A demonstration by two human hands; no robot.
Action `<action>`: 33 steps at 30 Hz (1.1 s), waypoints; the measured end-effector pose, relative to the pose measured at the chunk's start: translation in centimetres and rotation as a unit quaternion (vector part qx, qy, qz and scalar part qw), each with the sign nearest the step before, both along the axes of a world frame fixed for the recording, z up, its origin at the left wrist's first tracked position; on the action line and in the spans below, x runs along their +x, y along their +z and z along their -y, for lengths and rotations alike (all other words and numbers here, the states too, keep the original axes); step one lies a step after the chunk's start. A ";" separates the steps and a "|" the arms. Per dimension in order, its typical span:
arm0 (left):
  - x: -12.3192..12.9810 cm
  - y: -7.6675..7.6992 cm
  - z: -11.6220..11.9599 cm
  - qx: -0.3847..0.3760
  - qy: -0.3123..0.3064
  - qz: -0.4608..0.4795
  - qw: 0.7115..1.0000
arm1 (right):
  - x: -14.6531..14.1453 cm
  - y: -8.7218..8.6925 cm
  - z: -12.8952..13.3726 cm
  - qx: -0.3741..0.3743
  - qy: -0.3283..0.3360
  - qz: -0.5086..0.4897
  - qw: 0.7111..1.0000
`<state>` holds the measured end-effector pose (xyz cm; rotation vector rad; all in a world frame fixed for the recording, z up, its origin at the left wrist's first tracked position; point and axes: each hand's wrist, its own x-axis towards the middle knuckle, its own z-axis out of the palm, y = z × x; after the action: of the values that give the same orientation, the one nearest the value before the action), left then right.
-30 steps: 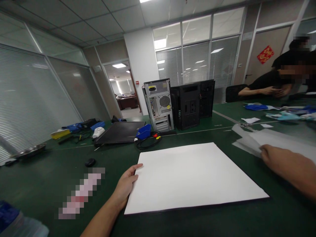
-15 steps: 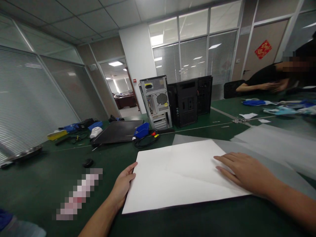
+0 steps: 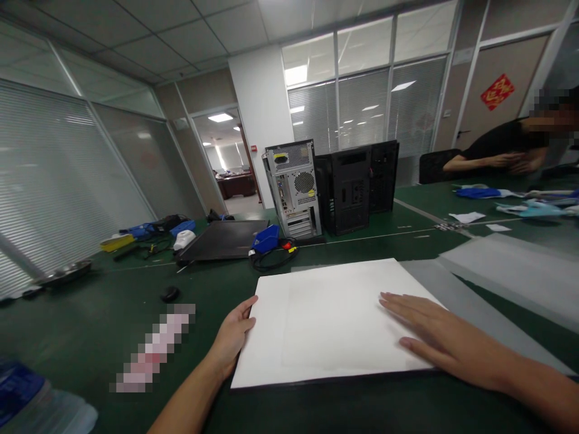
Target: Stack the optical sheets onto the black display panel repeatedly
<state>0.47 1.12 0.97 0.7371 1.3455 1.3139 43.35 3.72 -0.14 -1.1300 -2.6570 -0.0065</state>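
A large white sheet lies in front of me, with a dark edge showing beneath its near side. My left hand grips its left edge, thumb on top and the other fingers partly hidden. Flat over the right part of the sheet rests my right hand, fingers stretched out and thumb apart. Translucent sheets spread over the table to the right, one of them reaching under the white sheet.
On the green table stand a computer case and black case parts. A dark panel, blue tray, black mouse and bottle lie leftward. A person sits at the far right.
My right hand has shifted slightly left over the white sheet, and its fingers lie flatter. The crease in the sheet has smoothed. The whole view has moved a little.
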 end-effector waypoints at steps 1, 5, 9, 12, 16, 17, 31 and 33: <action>0.0 0.0 0.0 0.001 0.000 0.002 1.000 | 0.1 0.0 -0.2 0.015 -0.008 0.000 1.000; -0.1 -0.1 -0.1 0.011 0.003 0.012 1.000 | 2.2 -0.2 -2.0 0.055 -0.149 -0.011 0.987; -0.2 -0.1 -0.1 0.009 0.007 0.011 1.000 | 4.4 -1.2 -3.3 0.020 -0.230 -0.012 0.973; -0.2 -0.1 -0.1 0.006 0.010 0.011 1.000 | 4.4 -1.7 -3.2 -0.006 -0.193 -0.033 0.981; 0.0 0.1 0.0 0.003 0.017 0.016 1.000 | 3.5 -1.7 -2.7 -0.047 -0.135 -0.062 0.988; 0.1 0.2 0.0 0.004 0.017 0.017 1.000 | 3.4 -1.7 -2.6 -0.047 -0.138 -0.064 0.987; -0.1 -0.2 0.1 0.013 -0.006 0.011 1.000 | 1.5 -0.5 -1.0 -0.065 -0.067 -0.036 0.995; -0.1 -0.3 0.1 0.015 -0.014 0.006 1.000 | 1.3 -0.6 -0.9 -0.062 -0.051 -0.038 0.996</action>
<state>0.37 1.06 0.67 0.7647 1.3045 1.3164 44.64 4.60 -0.71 -1.2765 -2.5616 0.1809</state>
